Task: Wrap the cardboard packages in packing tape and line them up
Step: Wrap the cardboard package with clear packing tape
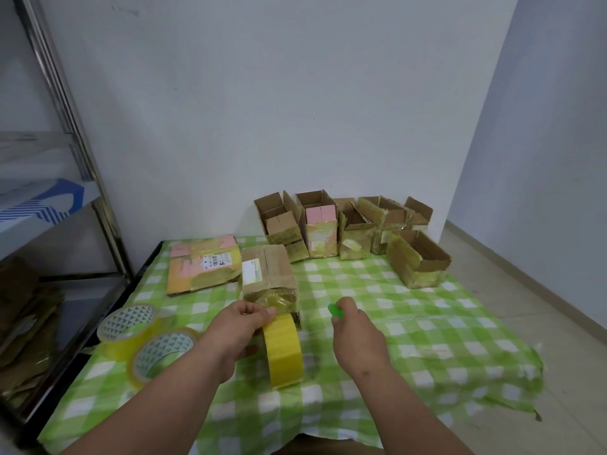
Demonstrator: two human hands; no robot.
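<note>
Risk 1: the tape between roll [285, 351] and box [270, 276] looks short and taut. If you cut it with the roll pulled off-line, the free end is likely to snap back onto the roll and you lose the edge. Keep the roll square to the box's near face.

Risk 2: the box is light and stands free on the checked cloth [410, 326]. Nothing pins it; a tug on the roll could drag or tip it toward you, and the cloth may bunch with it.

Risk 3: the green cutter [335, 311] sits close to your left fingertips. A hurried swipe across the strip could catch them.

Risk 4: the two spare rolls [144, 339] lie just beside your left forearm; an elbow sweep could knock them off the table edge.

Hands. Left hand [238, 336]: closed round the yellow roll, thumb and fingers clamped on its rim, roll held on edge just in front of the box, fingertips at the taped near face. Right hand [356, 336]: fingers curled, pinching the green cutter at the tips; it touches neither box nor tape, near the box's right corner.

Task items: the box in work stands mid-table. A flat package [203, 264] lies to its left. A row of open boxes [348, 228] stands along the wall, one more [418, 261] set off to the right.
</note>
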